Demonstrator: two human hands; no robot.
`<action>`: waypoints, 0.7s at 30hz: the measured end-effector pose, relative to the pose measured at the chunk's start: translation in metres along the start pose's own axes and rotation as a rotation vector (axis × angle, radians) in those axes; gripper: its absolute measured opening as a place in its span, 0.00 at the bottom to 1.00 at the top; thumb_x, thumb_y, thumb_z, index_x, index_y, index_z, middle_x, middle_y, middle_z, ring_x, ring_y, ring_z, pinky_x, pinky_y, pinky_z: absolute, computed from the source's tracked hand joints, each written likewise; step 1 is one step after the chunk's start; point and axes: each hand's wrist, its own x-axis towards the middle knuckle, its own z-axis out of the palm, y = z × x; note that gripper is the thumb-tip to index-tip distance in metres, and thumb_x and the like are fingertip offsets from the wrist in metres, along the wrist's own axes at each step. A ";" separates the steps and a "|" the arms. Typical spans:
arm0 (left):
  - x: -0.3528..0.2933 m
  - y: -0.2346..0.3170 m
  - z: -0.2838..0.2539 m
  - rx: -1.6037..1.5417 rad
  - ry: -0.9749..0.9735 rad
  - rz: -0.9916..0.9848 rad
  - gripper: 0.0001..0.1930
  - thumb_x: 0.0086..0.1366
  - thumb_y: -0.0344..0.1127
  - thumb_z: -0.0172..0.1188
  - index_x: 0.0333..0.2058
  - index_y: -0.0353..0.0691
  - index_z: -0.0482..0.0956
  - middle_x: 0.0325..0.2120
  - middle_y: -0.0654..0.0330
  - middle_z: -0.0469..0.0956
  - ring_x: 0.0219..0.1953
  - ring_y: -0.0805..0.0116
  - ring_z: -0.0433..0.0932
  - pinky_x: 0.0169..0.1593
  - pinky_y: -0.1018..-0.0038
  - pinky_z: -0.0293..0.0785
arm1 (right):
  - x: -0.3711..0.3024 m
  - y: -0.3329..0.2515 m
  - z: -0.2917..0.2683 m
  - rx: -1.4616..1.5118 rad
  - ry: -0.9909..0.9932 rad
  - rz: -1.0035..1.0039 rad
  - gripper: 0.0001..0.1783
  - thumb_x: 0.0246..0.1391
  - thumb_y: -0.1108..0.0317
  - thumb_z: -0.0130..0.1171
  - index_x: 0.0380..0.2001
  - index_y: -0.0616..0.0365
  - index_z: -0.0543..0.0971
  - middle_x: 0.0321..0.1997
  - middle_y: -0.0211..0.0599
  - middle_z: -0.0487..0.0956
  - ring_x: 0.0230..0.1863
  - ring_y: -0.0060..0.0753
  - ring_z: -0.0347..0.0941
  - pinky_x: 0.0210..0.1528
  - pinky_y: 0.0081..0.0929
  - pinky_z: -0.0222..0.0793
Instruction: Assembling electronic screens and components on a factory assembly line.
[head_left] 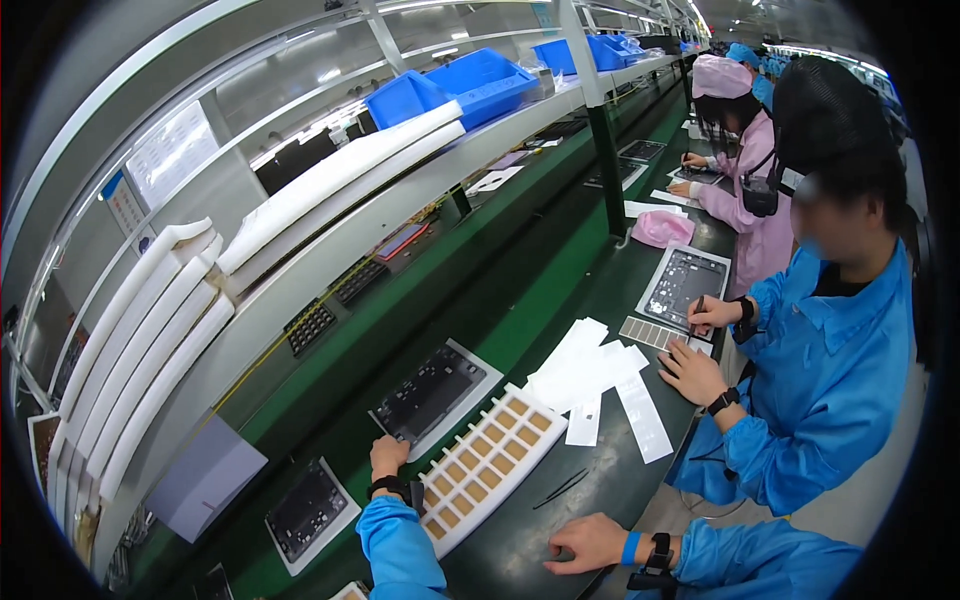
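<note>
Our left hand (388, 457) touched the near-left end of the panel (428, 392), whose long axis ran far-right; whether we pinched it, we couldn't tell. Our right hand (592, 544), loosely spread, lay well apart.

Bench top (500, 540): I see passing room at lower centre, between compartment tray (500, 482) and right hand (590, 545); tweezers (561, 488) lie there.
Compartment tray: blocks straight passage to left hand (388, 456).
White sheets (585, 370): cover right of centre.
Shelf post (606, 170): obstructs upper centre.
</note>
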 end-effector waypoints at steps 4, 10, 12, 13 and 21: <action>-0.019 -0.011 -0.019 -0.348 0.176 0.067 0.17 0.56 0.43 0.63 0.28 0.29 0.81 0.40 0.37 0.83 0.42 0.39 0.83 0.50 0.57 0.79 | -0.004 0.004 0.007 -0.032 0.001 -0.002 0.22 0.56 0.41 0.61 0.23 0.48 0.78 0.21 0.35 0.78 0.28 0.44 0.78 0.28 0.40 0.73; -0.100 0.007 -0.051 -1.391 0.341 0.131 0.09 0.61 0.24 0.58 0.32 0.43 0.67 0.23 0.69 0.69 0.22 0.80 0.68 0.22 0.79 0.65 | -0.007 0.000 0.003 -0.017 0.014 0.005 0.22 0.54 0.41 0.63 0.24 0.48 0.79 0.20 0.33 0.78 0.28 0.42 0.78 0.29 0.40 0.73; -0.145 0.006 -0.049 -1.325 0.437 0.145 0.06 0.63 0.26 0.57 0.35 0.44 0.68 0.25 0.69 0.69 0.25 0.80 0.68 0.26 0.79 0.71 | -0.007 0.005 0.007 -0.016 0.018 0.007 0.22 0.54 0.41 0.63 0.24 0.48 0.79 0.20 0.32 0.78 0.28 0.42 0.78 0.30 0.40 0.73; -0.171 0.006 -0.041 -1.326 0.521 0.149 0.06 0.64 0.26 0.56 0.35 0.44 0.68 0.24 0.70 0.68 0.24 0.81 0.66 0.23 0.80 0.63 | -0.006 0.006 0.006 -0.008 0.029 -0.003 0.22 0.54 0.42 0.63 0.24 0.48 0.80 0.19 0.32 0.77 0.27 0.40 0.78 0.30 0.38 0.73; -0.468 0.060 0.000 -1.393 0.419 -0.049 0.11 0.63 0.24 0.61 0.36 0.43 0.66 0.29 0.71 0.63 0.29 0.84 0.61 0.33 0.83 0.59 | 0.000 -0.018 0.042 1.330 0.112 0.298 0.33 0.70 0.49 0.52 0.67 0.59 0.63 0.61 0.36 0.73 0.56 0.28 0.73 0.49 0.26 0.75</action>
